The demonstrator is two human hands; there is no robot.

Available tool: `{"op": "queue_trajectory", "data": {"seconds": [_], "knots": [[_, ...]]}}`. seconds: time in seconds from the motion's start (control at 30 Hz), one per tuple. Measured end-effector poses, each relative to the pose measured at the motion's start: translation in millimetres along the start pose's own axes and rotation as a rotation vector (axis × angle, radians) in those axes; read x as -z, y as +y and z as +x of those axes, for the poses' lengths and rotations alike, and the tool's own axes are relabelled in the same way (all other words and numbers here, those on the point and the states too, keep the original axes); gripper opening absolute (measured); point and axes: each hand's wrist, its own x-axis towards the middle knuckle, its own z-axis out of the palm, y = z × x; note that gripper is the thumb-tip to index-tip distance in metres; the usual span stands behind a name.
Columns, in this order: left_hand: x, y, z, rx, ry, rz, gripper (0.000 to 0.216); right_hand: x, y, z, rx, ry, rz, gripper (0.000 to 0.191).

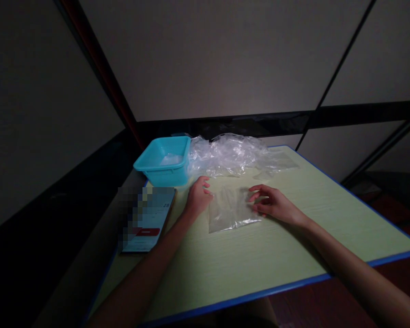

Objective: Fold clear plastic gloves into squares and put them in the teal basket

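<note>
- So, at a guess, the step in hand is handling one clear bag (227, 216), lying flat on the table (259, 269) right between my hands.
- My right hand (272, 203) is loosely curled at the bag's right edge, thumb and fingers apart, not clenched on anything as far as I can see.
- My left hand (198, 198) is half curled at the other edge; can't tell if the fingertips are pinching the film or just resting by it.
- Any next move on something this thin calls for a light pinch at an edge, I'd say, since it probably slides or creases easily.
- Texture-wise: the bag is see-through, roughly square, a bit wrinkled, with a shiny streak along the near edge.
- Behind it there's a crumpled, glossy pile (237, 150) of clear plastic, flatter at its right end.
- Left of that, a smooth turquoise tub (167, 177), boxy with rounded corners.
- Phone (157, 214) lies flat nearer me, screen up.
</note>
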Motion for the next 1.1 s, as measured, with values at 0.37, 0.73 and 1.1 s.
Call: {"op": "queue_trajectory", "data": {"seconds": [0.37,0.73,1.1], "knots": [[-0.4,7.2,-3.5,-0.057,-0.014,-0.043,0.034,-1.3,-4.3,-1.5,-0.003,0.015,0.007,0.040],[0.9,-1.8,-2.0,-0.144,0.022,0.157,0.035,-1.8,-4.0,-2.4,-0.003,0.023,0.007,0.040],[42.9,33.6,-67.0,-0.376,-0.114,0.410,0.019,1.2,-2.1,-16.6,0.177,0.167,-0.346,0.015]]}}
